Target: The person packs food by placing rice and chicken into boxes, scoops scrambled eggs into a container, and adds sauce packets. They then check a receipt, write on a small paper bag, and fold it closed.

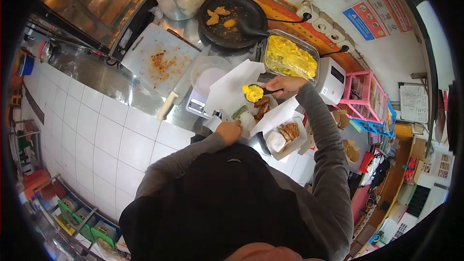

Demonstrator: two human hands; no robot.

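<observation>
My right hand (287, 85) is closed round the handle of a black spoon (263, 87), heaped with yellow food (252, 93). The spoon hangs over an opened white paper food box (232, 84), where browned fried meat (262, 108) lies. My left hand (229, 132) grips the near side of this box, its fingertips beside a whitish-green packet (240, 114) whose contents I cannot make out. A second open paper box (300, 146) stands to the right, holding white rice (276, 141) and sliced brown meat (289, 131).
Behind the boxes are a clear tray (316, 50) of yellow food and a black stone mortar (205, 31) with its pestle. Leftward lie a knife (169, 104), a crumb-strewn cutting board (140, 60) and a scale (196, 107). Pink baskets (360, 89) stand right.
</observation>
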